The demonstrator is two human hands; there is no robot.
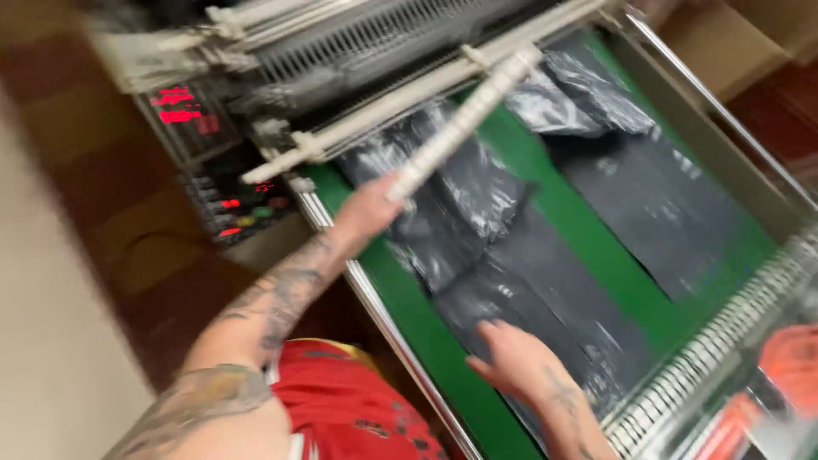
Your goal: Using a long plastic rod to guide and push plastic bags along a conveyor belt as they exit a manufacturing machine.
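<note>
The left hand (368, 209) is gripping the white bar (464, 119), whose long axis is running toward one o'clock. The right hand (515, 362) is pressing flat, fingers spread, on the black plastic sheet (545, 290), lying at twelve o'clock over the green belt (596, 247).

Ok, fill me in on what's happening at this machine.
A person stands at a machine with a green belt. The left hand grips a white bar and holds it slanted above the belt. The right hand lies flat on black plastic bags spread over the belt. More crumpled bags lie further up. A control panel glows red at the machine's side.
</note>
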